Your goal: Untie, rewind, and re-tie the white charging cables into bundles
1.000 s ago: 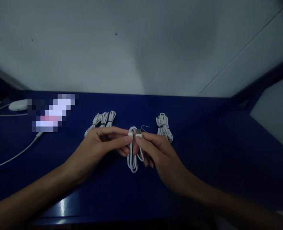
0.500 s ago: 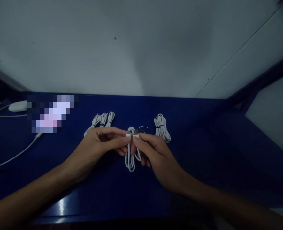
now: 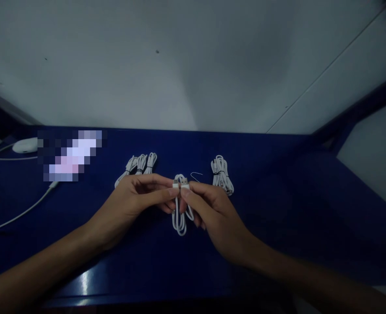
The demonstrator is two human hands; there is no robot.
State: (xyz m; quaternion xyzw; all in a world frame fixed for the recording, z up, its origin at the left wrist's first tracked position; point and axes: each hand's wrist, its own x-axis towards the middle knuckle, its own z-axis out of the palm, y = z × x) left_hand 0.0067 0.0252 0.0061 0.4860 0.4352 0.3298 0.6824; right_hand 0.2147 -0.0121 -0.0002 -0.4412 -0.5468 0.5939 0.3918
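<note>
Between my hands hangs a folded white USB cable (image 3: 180, 224), its metal plug ends pointing up side by side. My left hand (image 3: 137, 198) pinches the left plug between thumb and fingers. The right plug is held the same way by my right hand (image 3: 212, 207). The cable's loops hang down below the fingers, over the blue table. Just beyond my right hand lies a thin white twist tie (image 3: 196, 175), bent like a hook. My fingers hide part of the cable's middle.
Several tied white cable bundles (image 3: 140, 163) lie behind my left hand, and more tied bundles (image 3: 221, 173) behind my right. A blurred-out lit device (image 3: 75, 155) with a white cord is on the left, beside a white rounded object (image 3: 25, 145). A pale wall (image 3: 130, 87) rises behind the blue table (image 3: 147, 274).
The right plug has turned and tipped slightly in my right hand's fingers. The hanging loops have shifted a little to the right. Both hands stay almost in place.
</note>
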